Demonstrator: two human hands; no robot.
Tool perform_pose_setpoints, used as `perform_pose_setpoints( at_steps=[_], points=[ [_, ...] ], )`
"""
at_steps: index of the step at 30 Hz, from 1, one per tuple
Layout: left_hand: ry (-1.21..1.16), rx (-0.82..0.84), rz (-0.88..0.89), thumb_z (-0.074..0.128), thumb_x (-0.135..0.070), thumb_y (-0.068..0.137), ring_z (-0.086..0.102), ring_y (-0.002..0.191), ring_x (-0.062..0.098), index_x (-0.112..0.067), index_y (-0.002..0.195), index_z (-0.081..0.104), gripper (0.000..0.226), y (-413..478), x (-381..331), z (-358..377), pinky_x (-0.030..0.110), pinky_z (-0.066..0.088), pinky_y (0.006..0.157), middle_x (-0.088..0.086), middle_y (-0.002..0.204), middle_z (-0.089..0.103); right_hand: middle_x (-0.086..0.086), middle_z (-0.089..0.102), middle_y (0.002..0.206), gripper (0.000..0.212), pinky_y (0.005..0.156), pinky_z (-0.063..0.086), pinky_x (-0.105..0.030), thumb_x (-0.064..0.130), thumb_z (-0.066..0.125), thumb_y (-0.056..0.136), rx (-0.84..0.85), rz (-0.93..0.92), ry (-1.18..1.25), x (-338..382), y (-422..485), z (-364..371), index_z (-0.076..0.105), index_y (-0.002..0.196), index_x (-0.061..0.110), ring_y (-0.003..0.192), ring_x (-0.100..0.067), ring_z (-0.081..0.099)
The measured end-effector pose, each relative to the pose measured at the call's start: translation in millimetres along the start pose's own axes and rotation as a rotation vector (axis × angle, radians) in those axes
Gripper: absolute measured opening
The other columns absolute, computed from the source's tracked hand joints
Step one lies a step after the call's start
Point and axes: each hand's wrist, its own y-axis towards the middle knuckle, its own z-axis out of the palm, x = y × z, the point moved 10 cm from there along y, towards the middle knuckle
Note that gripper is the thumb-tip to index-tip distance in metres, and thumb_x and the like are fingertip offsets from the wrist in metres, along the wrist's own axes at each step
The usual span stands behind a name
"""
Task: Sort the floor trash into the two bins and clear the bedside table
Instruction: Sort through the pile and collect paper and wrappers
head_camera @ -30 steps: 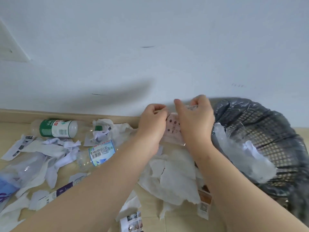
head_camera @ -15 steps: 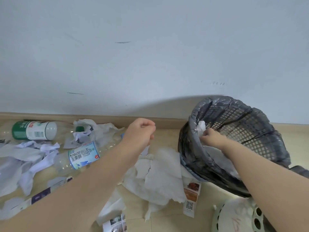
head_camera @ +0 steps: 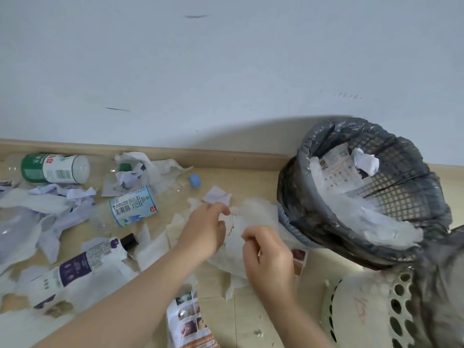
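I am working on the floor trash, and I judge that I am only in the early part of it. My left hand (head_camera: 204, 234) is curling its fingers on the near edge of a big white tissue sheet (head_camera: 256, 217), and my right hand (head_camera: 270, 259) is pinching the same sheet from the 5 o'clock side. The sheet is lying on the floor, touching the foot of the dark lined bin (head_camera: 298, 212), which is standing tilted at 3 o'clock from my hands.

This bin is already holding some tissue and a printed paper, so a little sorting is done. The pale bin (head_camera: 329, 312) at 5 o'clock is showing only part of itself, and I cannot tell what is inside.

Much is waiting. At 9 to 10 o'clock three bottles are lying on their sides: the green-label bottle (head_camera: 54, 169) beside the wall, the blue-label bottle (head_camera: 133, 205) nearer to me, and the purple-label bottle (head_camera: 77, 266) partly under tissue. A blue cap (head_camera: 194, 181), crumpled paper (head_camera: 129, 173) and long tissue strips (head_camera: 32, 204) are spreading among them, and a leaflet (head_camera: 189, 320) is lying at 6 o'clock.

The bedside table is not showing here, so I cannot say anything about that half.
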Motion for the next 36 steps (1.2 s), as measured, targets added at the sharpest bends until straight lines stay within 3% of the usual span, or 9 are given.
perform_pose_setpoints(
  at_steps=[3,7,13,18,21,23,26,31,36],
  points=[
    [0.131,-0.037,0.073,0.044,-0.013,0.093,0.036,0.126,0.021,-0.025,0.128,0.047,0.038,-14.2,3.5,0.4,0.028,0.037,0.095,-0.001,0.140,0.038,0.000,0.060,0.103,0.024,0.086,0.040,-0.032,0.013,0.047,0.089,0.069,0.617,-0.159,-126.2,-42.9,3.3,0.061,0.107,0.017,0.104,-0.023,0.056],
    [0.420,0.074,0.292,0.051,-0.030,0.090,-0.001,0.144,0.025,-0.040,0.143,0.021,0.061,-29.9,-13.5,30.4,0.037,0.014,0.114,-0.001,0.157,-0.003,-0.006,0.036,0.144,0.064,0.105,0.031,-0.049,0.051,0.045,0.085,0.354,0.894,-0.477,-196.9,-65.2,4.5,0.026,0.141,0.025,0.124,-0.033,0.044],
    [0.580,0.230,0.289,0.060,-0.028,0.087,-0.015,0.144,0.031,-0.040,0.146,0.010,0.079,-25.2,-8.0,76.7,0.049,0.009,0.116,-0.001,0.155,-0.024,-0.015,0.039,0.131,0.062,0.093,0.041,-0.036,0.024,0.060,0.085,0.355,0.865,-0.153,-165.9,-56.2,49.3,0.032,0.140,0.023,0.115,-0.033,0.045],
    [0.556,0.169,0.185,0.056,-0.034,0.088,0.011,0.143,0.027,-0.034,0.138,0.037,0.053,-13.2,22.9,57.0,0.043,0.024,0.109,-0.002,0.155,0.016,-0.004,0.061,0.111,0.042,0.074,0.035,-0.022,0.004,0.058,0.084,0.180,0.817,0.096,-141.2,-50.0,57.8,0.053,0.124,0.016,0.096,-0.022,0.056],
    [0.443,-0.052,0.348,0.059,-0.017,0.078,0.060,0.098,0.036,-0.017,0.086,0.070,0.013,-7.0,18.4,20.7,0.045,0.053,0.073,0.003,0.096,0.068,0.001,0.061,0.091,0.024,0.075,0.038,-0.024,0.007,0.057,0.086,0.092,0.860,0.190,-136.7,-42.3,47.3,0.061,0.108,0.016,0.087,-0.018,0.055],
    [0.424,-0.165,0.363,0.070,-0.009,0.064,0.062,0.068,0.032,-0.015,0.064,0.066,0.007,-0.6,28.0,-1.7,0.040,0.054,0.052,0.001,0.067,0.065,0.005,0.060,0.083,0.014,0.073,0.041,-0.028,0.010,0.055,0.087,0.076,0.852,0.237,-133.9,-37.8,45.9,0.061,0.094,0.020,0.085,-0.021,0.057],
    [0.421,-0.160,0.296,0.084,-0.004,0.053,0.063,0.072,0.034,-0.014,0.072,0.069,0.026,4.7,40.5,-16.4,0.038,0.055,0.057,0.004,0.077,0.068,-0.003,0.061,0.086,0.010,0.065,0.040,-0.025,0.014,0.055,0.089,0.040,0.819,0.281,-131.0,-28.1,41.4,0.062,0.085,0.019,0.084,-0.021,0.057],
    [0.383,-0.122,0.194,0.063,-0.020,0.084,0.046,0.120,0.028,-0.017,0.119,0.061,0.035,-2.5,53.6,-29.5,0.036,0.040,0.092,0.003,0.126,0.054,-0.010,0.060,0.086,0.016,0.078,0.035,-0.024,0.021,0.058,0.091,-0.119,0.697,0.220,-113.1,-0.5,10.2,0.064,0.084,0.008,0.094,-0.025,0.051],
    [0.227,-0.124,0.135,0.059,-0.028,0.089,0.039,0.125,0.017,-0.021,0.133,0.046,0.046,-13.8,53.8,-46.5,0.026,0.033,0.092,-0.005,0.137,0.043,0.001,0.059,0.087,0.022,0.072,0.037,-0.028,0.022,0.060,0.089,-0.109,0.615,0.234,-72.5,19.6,3.7,0.049,0.070,0.018,0.080,-0.015,0.053]
  ],
)
